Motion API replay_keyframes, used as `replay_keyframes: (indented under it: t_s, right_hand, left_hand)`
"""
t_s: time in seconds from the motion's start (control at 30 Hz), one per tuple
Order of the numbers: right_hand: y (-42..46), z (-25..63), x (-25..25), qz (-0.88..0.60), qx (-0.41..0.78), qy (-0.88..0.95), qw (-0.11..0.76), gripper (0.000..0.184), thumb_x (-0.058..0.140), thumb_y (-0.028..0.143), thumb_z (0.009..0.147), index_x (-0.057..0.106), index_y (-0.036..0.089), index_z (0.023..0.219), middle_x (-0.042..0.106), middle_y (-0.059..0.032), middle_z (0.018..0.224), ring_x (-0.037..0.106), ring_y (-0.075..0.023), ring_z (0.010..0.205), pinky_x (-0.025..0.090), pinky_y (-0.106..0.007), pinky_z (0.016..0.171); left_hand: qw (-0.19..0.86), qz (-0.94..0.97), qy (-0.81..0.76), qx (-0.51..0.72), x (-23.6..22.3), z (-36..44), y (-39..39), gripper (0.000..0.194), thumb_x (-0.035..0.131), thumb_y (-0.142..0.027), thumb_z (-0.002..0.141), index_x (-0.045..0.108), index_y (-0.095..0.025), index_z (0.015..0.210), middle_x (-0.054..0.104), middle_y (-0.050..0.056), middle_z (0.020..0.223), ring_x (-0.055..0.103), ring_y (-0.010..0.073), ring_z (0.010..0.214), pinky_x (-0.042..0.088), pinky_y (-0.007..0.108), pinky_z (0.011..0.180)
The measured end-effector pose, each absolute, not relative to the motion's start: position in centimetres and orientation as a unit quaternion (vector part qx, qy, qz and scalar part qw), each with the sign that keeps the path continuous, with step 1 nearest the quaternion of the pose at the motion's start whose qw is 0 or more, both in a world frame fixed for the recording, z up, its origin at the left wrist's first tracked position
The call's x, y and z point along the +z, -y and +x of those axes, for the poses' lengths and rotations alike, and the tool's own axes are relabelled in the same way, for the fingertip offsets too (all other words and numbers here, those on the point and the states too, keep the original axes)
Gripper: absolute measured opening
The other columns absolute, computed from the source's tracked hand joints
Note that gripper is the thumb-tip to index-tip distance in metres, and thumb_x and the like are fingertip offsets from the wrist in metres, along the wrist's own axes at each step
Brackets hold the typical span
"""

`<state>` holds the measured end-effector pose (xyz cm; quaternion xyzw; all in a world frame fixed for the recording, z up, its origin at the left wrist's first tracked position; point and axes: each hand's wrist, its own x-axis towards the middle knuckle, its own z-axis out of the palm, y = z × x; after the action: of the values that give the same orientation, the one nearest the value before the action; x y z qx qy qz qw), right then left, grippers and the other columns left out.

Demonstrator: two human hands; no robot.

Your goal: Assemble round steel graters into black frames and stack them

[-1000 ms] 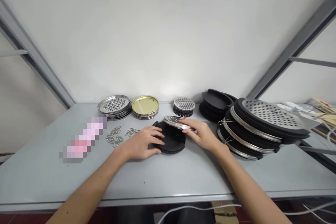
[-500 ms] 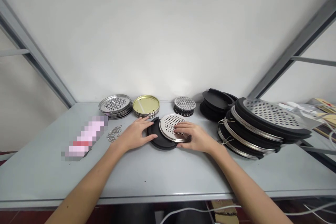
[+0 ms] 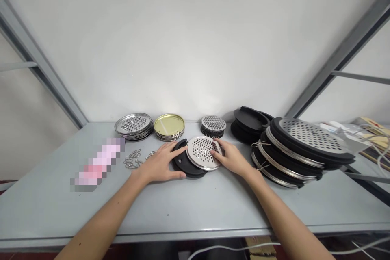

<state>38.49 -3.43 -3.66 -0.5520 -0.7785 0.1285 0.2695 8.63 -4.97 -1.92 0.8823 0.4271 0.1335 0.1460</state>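
A round metal grater disc [image 3: 201, 152] lies partly over a black round plastic base [image 3: 187, 165], offset to its right. My right hand [image 3: 233, 158] grips the disc's right edge, thumb on the perforated top and fingers at the rim. My left hand [image 3: 158, 164] spans the base's left side, with thumb at its front edge and the index finger reaching toward the disc. Small bent-wire clips [image 3: 132, 159] lie beside my left hand. Behind stand a stack of rimmed grater discs [image 3: 134, 125], a stack of gold-coloured round lids [image 3: 169, 125] and small perforated discs [image 3: 213, 124].
Black round plastic parts [image 3: 250, 120] are stacked at the back right. A leaning pile of large black-and-metal grater assemblies [image 3: 304, 142], tied with wire, stands right of my arm. A pixelated pink item [image 3: 100, 162] lies at left. Grey metal posts [image 3: 45, 61] flank the table [image 3: 189, 207].
My right hand has shifted its hold, its thumb now on top of the disc. The left index finger has moved toward the disc, and the left thumb lower along the base.
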Motion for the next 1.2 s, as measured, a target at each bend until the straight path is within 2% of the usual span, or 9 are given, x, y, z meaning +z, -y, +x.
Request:
replay_keyframes:
  t_s: [0.17,0.37,0.47,0.6,0.73,0.83,1.0,1.2]
  right_hand:
    - [4.0,37.4,-3.3,-0.532,0.159,0.775,0.303,0.047,0.06,0.041,0.082,0.057,0.016,0.122,0.066,-0.0126,0.116,0.062,-0.0282,0.103,0.047,-0.041,0.091]
    - [4.3,36.7,-3.3,-0.497,0.186,0.788,0.312,0.04,0.058,0.04,0.083,0.062,0.017,0.115,0.067,-0.0111,0.115,0.062,-0.028,0.105,0.045,-0.043,0.094]
    - [4.4,36.5,-3.5,-0.474,0.198,0.797,0.317,0.04,0.059,0.04,0.083,0.063,0.018,0.115,0.065,-0.0113,0.119,0.059,-0.0279,0.111,0.043,-0.044,0.098]
    - [4.5,36.9,-3.6,-0.458,0.22,0.807,0.3,0.05,0.065,0.046,0.077,0.063,0.019,0.119,0.056,-0.0151,0.131,0.047,-0.0312,0.127,0.035,-0.049,0.106]
    - [4.3,37.7,-3.4,-0.426,0.262,0.828,0.253,0.076,0.077,0.053,0.063,0.056,0.022,0.129,0.043,-0.0166,0.143,0.039,-0.0349,0.132,0.029,-0.053,0.109]
    - [4.3,37.9,-3.3,-0.41,0.269,0.841,0.227,0.092,0.079,0.055,0.059,0.046,0.021,0.137,0.037,-0.0169,0.147,0.035,-0.0347,0.135,0.027,-0.053,0.111]
    - [4.4,37.6,-3.4,-0.407,0.23,0.851,0.241,0.098,0.078,0.057,0.058,0.042,0.017,0.14,0.043,-0.018,0.143,0.041,-0.0346,0.132,0.031,-0.052,0.11]
    - [4.6,37.5,-3.4,-0.38,0.216,0.864,0.248,0.095,0.077,0.055,0.062,0.039,0.021,0.142,0.043,-0.0141,0.144,0.042,-0.0323,0.131,0.032,-0.049,0.11]
  left_hand:
    - [0.155,0.886,-0.415,0.14,-2.1,8.8,5.0,0.08,0.062,-0.068,0.071,0.04,-0.036,0.14,0.026,0.009,0.153,0.025,0.0379,0.139,0.028,0.057,0.109]
    - [0.19,0.872,-0.425,0.154,-2.2,8.9,4.8,0.081,0.067,-0.068,0.065,0.048,-0.033,0.135,0.028,0.008,0.153,0.031,0.0359,0.137,0.03,0.051,0.11]
    - [0.195,0.867,-0.431,0.158,-2.2,8.8,4.8,0.088,0.069,-0.069,0.062,0.045,-0.03,0.138,0.027,0.01,0.153,0.031,0.0358,0.137,0.03,0.05,0.11]
    - [0.199,0.864,-0.436,0.156,-2.4,8.6,4.7,0.095,0.07,-0.068,0.062,0.037,-0.03,0.142,0.026,0.01,0.153,0.029,0.0369,0.138,0.031,0.052,0.109]
    - [0.208,0.862,-0.433,0.161,-2.4,8.3,4.4,0.1,0.072,-0.066,0.06,0.034,-0.029,0.144,0.024,0.01,0.154,0.028,0.0368,0.138,0.031,0.052,0.109]
    - [0.219,0.868,-0.408,0.177,-2.2,8.0,4.2,0.105,0.075,-0.063,0.06,0.028,-0.028,0.146,0.026,0.01,0.153,0.027,0.035,0.139,0.029,0.05,0.111]
    - [0.237,0.865,-0.393,0.204,-2.1,7.6,3.7,0.114,0.079,-0.06,0.054,0.024,-0.024,0.148,0.033,0.01,0.151,0.033,0.0332,0.136,0.029,0.046,0.113]
    - [0.245,0.855,-0.412,0.196,-1.8,7.8,3.2,0.119,0.082,-0.06,0.045,0.03,-0.023,0.145,0.042,0.011,0.145,0.039,0.0376,0.132,0.034,0.049,0.108]
